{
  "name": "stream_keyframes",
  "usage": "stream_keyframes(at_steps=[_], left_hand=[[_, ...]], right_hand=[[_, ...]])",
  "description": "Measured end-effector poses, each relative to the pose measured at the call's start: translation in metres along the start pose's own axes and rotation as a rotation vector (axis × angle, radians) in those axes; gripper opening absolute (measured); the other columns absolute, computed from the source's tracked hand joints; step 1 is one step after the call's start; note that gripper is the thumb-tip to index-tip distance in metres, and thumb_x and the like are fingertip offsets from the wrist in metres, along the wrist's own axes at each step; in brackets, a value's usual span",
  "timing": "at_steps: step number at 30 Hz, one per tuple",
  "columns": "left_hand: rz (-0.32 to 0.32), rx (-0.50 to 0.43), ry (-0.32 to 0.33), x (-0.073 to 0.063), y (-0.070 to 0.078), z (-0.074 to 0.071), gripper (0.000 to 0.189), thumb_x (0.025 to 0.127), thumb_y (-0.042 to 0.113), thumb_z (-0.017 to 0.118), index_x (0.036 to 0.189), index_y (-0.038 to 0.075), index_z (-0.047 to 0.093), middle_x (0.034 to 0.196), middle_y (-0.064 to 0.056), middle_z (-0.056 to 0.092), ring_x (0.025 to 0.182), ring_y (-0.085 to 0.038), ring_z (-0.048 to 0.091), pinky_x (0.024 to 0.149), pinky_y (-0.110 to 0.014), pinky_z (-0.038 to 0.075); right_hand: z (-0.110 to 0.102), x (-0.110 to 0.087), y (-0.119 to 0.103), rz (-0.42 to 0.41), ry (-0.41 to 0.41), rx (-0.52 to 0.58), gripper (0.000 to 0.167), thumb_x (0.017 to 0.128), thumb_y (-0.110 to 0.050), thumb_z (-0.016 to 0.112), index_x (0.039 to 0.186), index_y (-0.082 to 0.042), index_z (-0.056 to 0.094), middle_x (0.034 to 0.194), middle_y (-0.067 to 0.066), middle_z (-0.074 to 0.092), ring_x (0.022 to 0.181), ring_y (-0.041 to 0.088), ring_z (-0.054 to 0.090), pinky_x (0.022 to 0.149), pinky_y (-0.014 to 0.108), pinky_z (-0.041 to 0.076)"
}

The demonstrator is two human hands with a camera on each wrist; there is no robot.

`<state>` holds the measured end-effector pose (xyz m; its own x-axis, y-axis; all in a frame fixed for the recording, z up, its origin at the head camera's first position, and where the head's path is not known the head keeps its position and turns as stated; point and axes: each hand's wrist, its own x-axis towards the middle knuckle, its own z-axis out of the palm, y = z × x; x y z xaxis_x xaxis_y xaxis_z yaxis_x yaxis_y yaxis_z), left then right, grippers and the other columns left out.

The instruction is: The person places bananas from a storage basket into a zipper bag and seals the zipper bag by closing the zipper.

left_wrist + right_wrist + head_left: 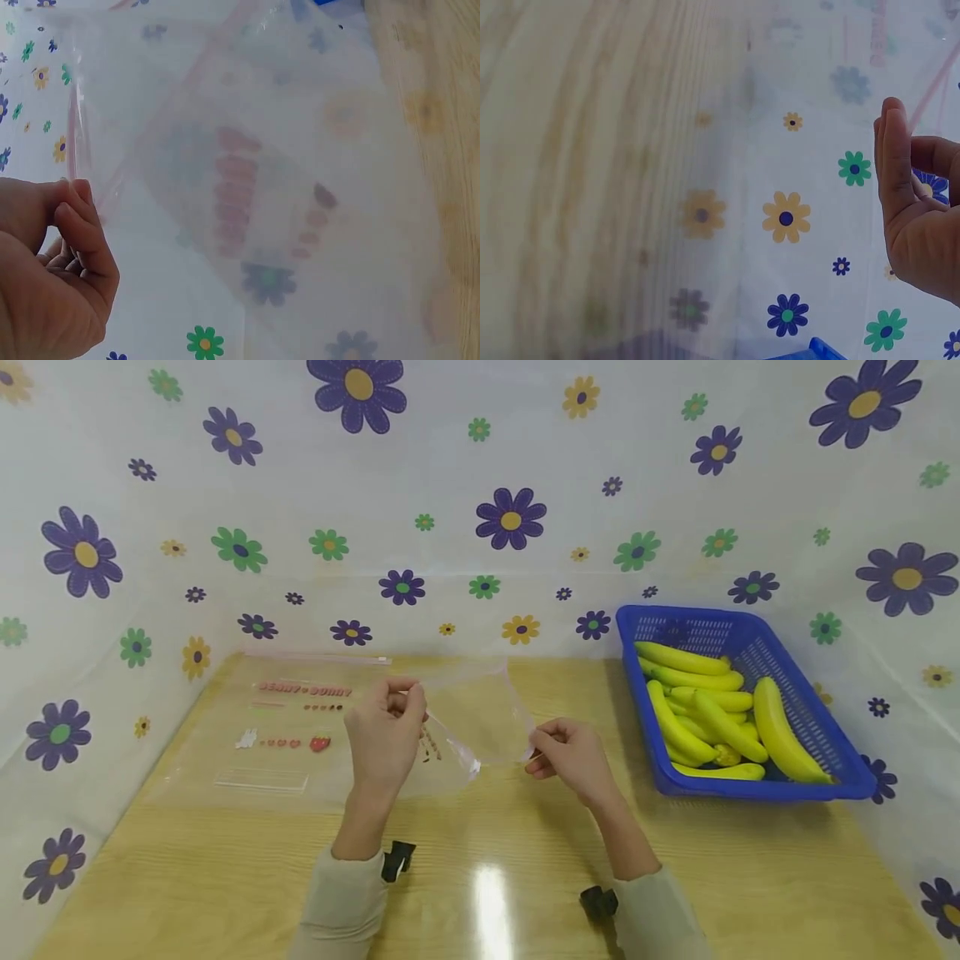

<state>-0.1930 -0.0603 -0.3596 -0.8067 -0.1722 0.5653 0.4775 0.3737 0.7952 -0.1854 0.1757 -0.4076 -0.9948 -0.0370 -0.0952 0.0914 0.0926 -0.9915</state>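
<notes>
Both hands hold a clear zip bag [487, 718] with a pinkish edge strip, its mouth spread between them and a white slider at the near corner. My left hand [386, 735] pinches one edge between thumb and fingers. On the other side, my right hand [573, 760] pinches the opposite edge. In the left wrist view, pinkish print shows through the hazy film of the bag, beside the left hand [67, 262]. The right wrist view has the right hand [919, 195] at a pink strip of the bag's edge.
Flat on the table [225, 877] at left lies another clear zip bag [187, 768] with pink lettering and small bunny and strawberry prints. A blue basket [757, 789] of several yellow bananas [720, 727] stands at right. A flowered sheet [442, 468] hangs behind the table.
</notes>
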Motion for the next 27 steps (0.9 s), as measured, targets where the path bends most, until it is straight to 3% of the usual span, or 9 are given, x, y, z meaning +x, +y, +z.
stream_keyframes(at_steps=[3, 7, 13, 16, 21, 25, 27], left_hand=[[-0.016, -0.022, 0.011, 0.003, 0.000, 0.002, 0.009, 0.094, 0.001, 0.061, 0.096, -0.004, 0.069, 0.063, -0.012, 0.066, 0.044, -0.004, 0.051, 0.038, -0.014, 0.037], [-0.088, -0.054, 0.006, 0.003, -0.001, 0.003, 0.010, 0.095, 0.004, 0.061, 0.096, -0.002, 0.070, 0.064, -0.013, 0.067, 0.044, -0.005, 0.055, 0.037, -0.017, 0.041], [-0.146, -0.094, 0.012, 0.006, -0.001, 0.001, 0.012, 0.097, 0.008, 0.061, 0.099, -0.002, 0.069, 0.065, -0.016, 0.067, 0.045, -0.006, 0.057, 0.037, -0.018, 0.044], [-0.167, -0.127, -0.005, 0.006, 0.000, 0.002, 0.014, 0.097, 0.009, 0.062, 0.101, -0.002, 0.068, 0.067, -0.017, 0.067, 0.046, -0.006, 0.058, 0.041, -0.019, 0.048], [-0.200, -0.176, -0.027, 0.006, 0.003, 0.004, 0.015, 0.097, 0.010, 0.063, 0.105, -0.002, 0.066, 0.067, -0.014, 0.067, 0.049, -0.008, 0.060, 0.047, -0.023, 0.054], [-0.242, -0.211, -0.044, 0.007, 0.002, 0.002, 0.016, 0.097, 0.011, 0.063, 0.107, -0.001, 0.065, 0.068, -0.012, 0.066, 0.050, -0.008, 0.062, 0.049, -0.024, 0.055], [-0.265, -0.228, -0.054, 0.006, 0.002, 0.001, 0.015, 0.097, 0.011, 0.063, 0.107, -0.001, 0.065, 0.069, -0.011, 0.066, 0.051, -0.008, 0.062, 0.050, -0.023, 0.055]], right_hand=[[-0.008, 0.001, -0.001, -0.017, 0.025, 0.018, 0.024, 0.097, -0.008, 0.060, 0.106, 0.014, 0.064, 0.079, 0.016, 0.070, 0.058, 0.015, 0.068, 0.057, 0.029, 0.059], [-0.013, 0.002, 0.002, -0.011, -0.010, 0.013, 0.027, 0.098, -0.009, 0.061, 0.112, 0.014, 0.064, 0.083, 0.017, 0.071, 0.062, 0.017, 0.070, 0.061, 0.032, 0.061], [-0.018, -0.002, -0.010, -0.043, -0.018, -0.086, 0.027, 0.099, -0.011, 0.058, 0.115, 0.010, 0.064, 0.092, 0.023, 0.069, 0.068, 0.020, 0.071, 0.066, 0.035, 0.061], [-0.033, -0.002, -0.027, -0.096, -0.006, -0.211, 0.026, 0.100, -0.012, 0.057, 0.114, 0.007, 0.065, 0.096, 0.026, 0.068, 0.071, 0.023, 0.071, 0.065, 0.034, 0.061], [-0.076, -0.001, -0.056, -0.173, 0.074, -0.427, 0.031, 0.101, -0.020, 0.056, 0.118, 0.004, 0.066, 0.103, 0.025, 0.069, 0.082, 0.028, 0.071, 0.068, 0.031, 0.061], [-0.109, 0.000, -0.063, -0.147, 0.140, -0.607, 0.037, 0.102, -0.023, 0.052, 0.126, 0.003, 0.062, 0.116, 0.024, 0.066, 0.099, 0.035, 0.065, 0.083, 0.042, 0.057], [-0.124, 0.000, -0.060, -0.098, 0.131, -0.702, 0.040, 0.102, -0.023, 0.050, 0.130, 0.004, 0.058, 0.123, 0.026, 0.062, 0.107, 0.040, 0.060, 0.090, 0.051, 0.053]])
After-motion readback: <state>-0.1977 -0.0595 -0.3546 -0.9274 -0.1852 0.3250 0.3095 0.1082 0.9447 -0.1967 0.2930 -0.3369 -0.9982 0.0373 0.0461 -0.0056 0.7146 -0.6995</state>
